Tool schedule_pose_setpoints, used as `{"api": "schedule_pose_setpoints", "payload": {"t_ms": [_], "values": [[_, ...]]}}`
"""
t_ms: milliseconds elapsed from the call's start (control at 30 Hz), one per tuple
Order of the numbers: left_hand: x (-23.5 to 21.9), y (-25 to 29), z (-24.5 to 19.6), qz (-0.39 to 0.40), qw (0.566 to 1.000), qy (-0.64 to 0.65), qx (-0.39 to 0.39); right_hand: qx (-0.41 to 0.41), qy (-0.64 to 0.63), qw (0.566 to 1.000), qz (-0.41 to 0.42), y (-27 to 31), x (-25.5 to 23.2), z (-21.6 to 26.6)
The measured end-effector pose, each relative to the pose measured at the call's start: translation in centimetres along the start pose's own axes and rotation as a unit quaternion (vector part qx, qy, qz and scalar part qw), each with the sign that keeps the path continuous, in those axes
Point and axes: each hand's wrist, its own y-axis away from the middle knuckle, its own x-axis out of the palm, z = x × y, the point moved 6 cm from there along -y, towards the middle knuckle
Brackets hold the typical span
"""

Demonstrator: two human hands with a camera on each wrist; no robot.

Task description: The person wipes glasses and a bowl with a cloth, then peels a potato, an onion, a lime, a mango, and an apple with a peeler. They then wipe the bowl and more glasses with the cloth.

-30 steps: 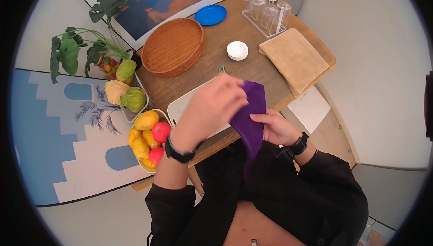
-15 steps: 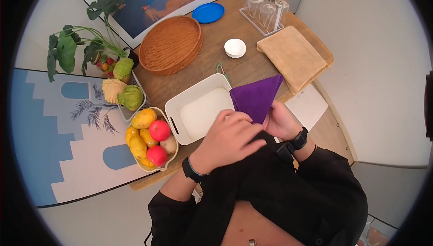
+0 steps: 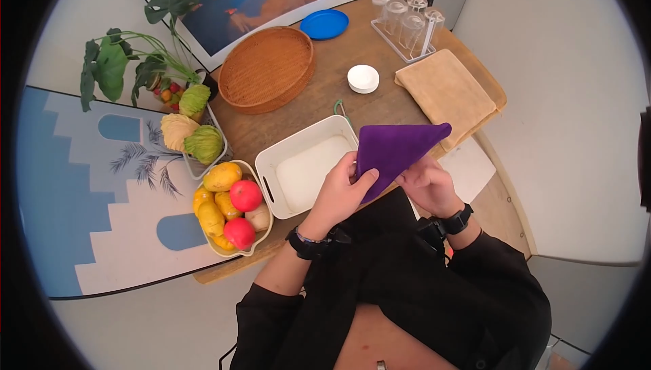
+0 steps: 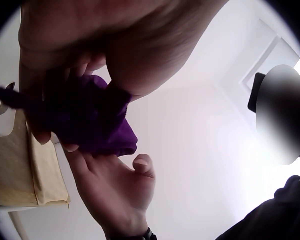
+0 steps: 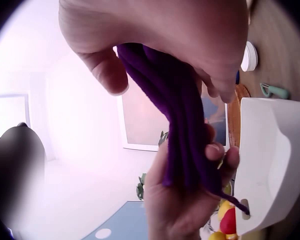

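Observation:
A purple cloth [image 3: 393,154], folded to a pointed shape, is held up between both hands near the front of the table. My left hand [image 3: 342,190] grips its left side, with the thumb lying across the front. In the right wrist view the left hand's fingers [image 5: 215,152] wrap around gathered folds, and a thin twisted end of the cloth hangs past them. My right hand [image 3: 434,186] is at the lower right edge of the cloth, its fingers bent around it and partly hidden. The right thumb [image 4: 142,164] stands apart from the cloth in the left wrist view.
A white bin [image 3: 271,204] sits just left of the cloth, beside a bowl of yellow and red produce [image 3: 270,224]. Behind are a green-handled tool [image 3: 339,107], white bowls [image 3: 363,77], a wicker tray [image 3: 266,68], a tan cloth [image 3: 447,92] and glasses in a rack [image 3: 410,31].
The left hand has come off from above, dropped toward the body, and now grips the cloth's left side. The cloth has spread wider, its tip pointing right. The right hand stays near its lower edge.

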Motion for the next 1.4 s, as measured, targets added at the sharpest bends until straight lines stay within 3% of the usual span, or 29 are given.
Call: {"api": "schedule_pose_setpoints", "payload": {"t_ms": [67, 133, 200, 233, 300, 333, 367, 433, 533, 600, 633, 667, 800, 867, 900, 967, 1000, 1033, 1067, 1100, 1167, 1233, 1300, 1367, 1400], "values": [[0.5, 0.0, 0.3, -0.006, 0.998, 0.003, 0.064, 0.025, 0.06, 0.998, -0.022, 0.4, 1.2, 0.2], [1.1, 0.3, 0.3, 0.009, 0.997, -0.036, 0.073, 0.048, 0.118, 0.991, -0.047, 0.3, 1.6, 0.0], [1.6, 0.6, 0.1, 0.041, 0.995, -0.075, 0.053, 0.059, 0.097, 0.982, -0.148, 0.0, 0.9, 0.0], [1.5, 0.5, 0.0, 0.044, 0.995, -0.076, 0.054, 0.056, 0.097, 0.982, -0.15, 0.0, 0.8, -0.1], [1.0, 0.3, 1.1, 0.035, 0.994, 0.08, -0.07, 0.044, 0.102, 0.982, -0.152, -0.1, 0.4, -0.1], [0.6, 0.1, 1.5, 0.012, 0.988, 0.143, -0.051, 0.043, 0.101, 0.982, -0.154, -0.1, 0.3, -0.3], [0.8, 0.2, 1.3, 0.013, 0.988, 0.143, -0.051, 0.043, 0.115, 0.982, -0.143, -0.1, 0.4, -0.5], [0.6, 0.3, -0.5, -0.021, 0.998, 0.038, 0.053, 0.044, 0.127, 0.982, -0.132, -0.2, 0.2, -0.8], [0.3, -0.6, 1.1, -0.005, 0.999, -0.002, 0.052, 0.027, 0.164, 0.98, -0.106, -0.6, 0.1, -0.4], [0.6, -0.9, 0.7, 0.002, 0.998, -0.023, 0.053, 0.048, 0.16, 0.974, -0.154, -0.7, -0.8, 0.1], [1.0, -1.1, 0.8, 0.008, 0.999, 0.031, 0.007, 0.044, 0.159, 0.974, -0.155, -1.0, -1.5, 0.5], [1.5, -1.2, 1.0, 0.014, 0.995, 0.085, -0.041, 0.044, 0.171, 0.97, -0.166, -1.5, -2.9, 0.7], [1.5, -2.6, 1.9, 0.002, 0.998, 0.043, -0.039, 0.031, 0.205, 0.958, -0.2, -4.7, -8.1, 1.4], [0.5, -1.9, 1.4, -0.056, 0.969, -0.24, 0.023, 0.031, 0.22, 0.956, -0.193, -7.0, -11.0, 1.5], [0.2, -1.4, 1.8, -0.054, 0.968, -0.242, 0.027, 0.027, 0.22, 0.956, -0.193, -8.0, -12.6, 1.3], [-0.2, 0.4, 1.7, -0.091, 0.851, -0.501, 0.128, 0.058, 0.278, 0.946, -0.157, -10.2, -15.5, 0.4], [-0.5, 1.1, 1.7, -0.093, 0.85, -0.501, 0.13, 0.065, 0.361, 0.915, -0.167, -11.1, -16.7, 0.6], [-0.8, 1.9, 1.8, -0.091, 0.833, -0.536, 0.107, 0.064, 0.363, 0.915, -0.164, -11.5, -17.8, 0.8], [-1.1, 2.5, 2.1, -0.09, 0.813, -0.569, 0.084, 0.053, 0.55, 0.812, -0.19, -11.7, -17.8, 2.1], [-1.6, 3.0, 2.8, -0.094, 0.812, -0.569, 0.087, 0.039, 0.711, 0.67, -0.209, -11.9, -17.1, 3.7], [-2.6, 3.5, 4.5, -0.13, 0.813, -0.561, 0.086, 0.028, 0.731, 0.644, -0.223, -12.7, -17.7, 5.7], [-2.8, 4.1, 4.5, -0.157, 0.828, -0.526, 0.113, -0.118, 0.722, 0.624, -0.274, -13.8, -19.3, 8.4], [-2.8, 4.3, 4.1, -0.18, 0.842, -0.489, 0.14, -0.128, 0.72, 0.63, -0.26, -14.8, -17.6, 12.3], [-2.7, 4.0, 3.9, -0.18, 0.856, -0.464, 0.14, -0.199, 0.767, 0.58, -0.189, -16.9, -15.6, 15.3], [-2.7, 3.6, 3.7, -0.175, 0.855, -0.468, 0.14, -0.2, 0.767, 0.58, -0.188, -18.2, -15.0, 16.5]]}}
